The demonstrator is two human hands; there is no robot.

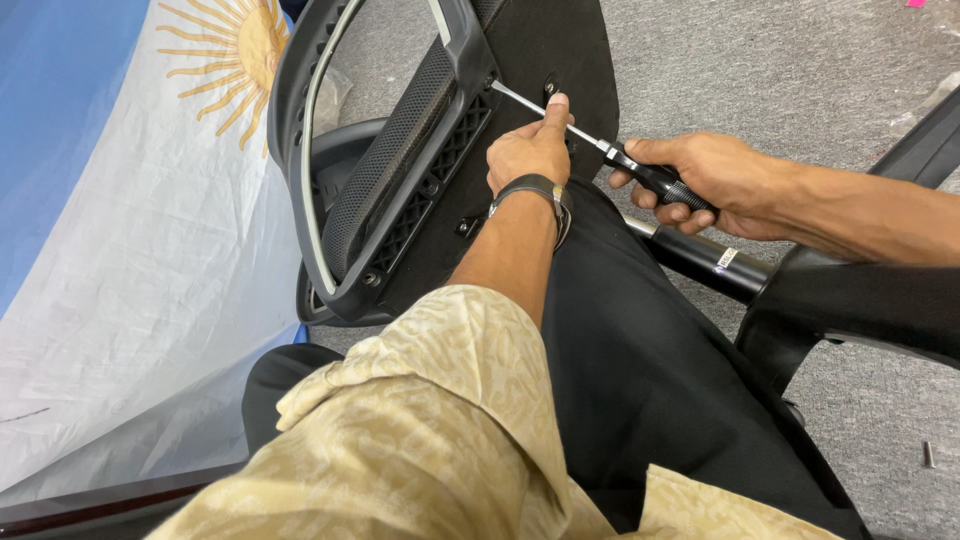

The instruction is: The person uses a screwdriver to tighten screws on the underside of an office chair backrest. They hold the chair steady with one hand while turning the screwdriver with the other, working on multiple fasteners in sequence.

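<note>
Steel shaft of the screwdriver [560, 122] runs from my right palm up and leftward, its tip set at the edge of the black plastic chair frame [400, 190], where the frame meets the dark underside panel [555, 45]. My right hand [700, 180] has its fingers wrapped tight around the black ribbed handle, so I judge it supplies the turning. My left hand [530, 150] lies over the shaft ahead of that grip, fingers curled down narrow and thumb pressed along the metal, probably to steady the tip so it does not slip off; a dark watch strap [535, 190] circles that wrist. Below my fingers the chair lies tipped across my lap, resting on my black trousers [650, 370]. Just under my right knuckles the chair's black gas cylinder [700, 255] sticks out towards the base arm [860, 300], crowding the room for my wrist. Left of my fingers hangs a blue and white cloth with a yellow sun [150, 200]; beyond them is grey carpet [780, 70]. My patterned beige sleeve [450, 400] covers the near forearm
</note>
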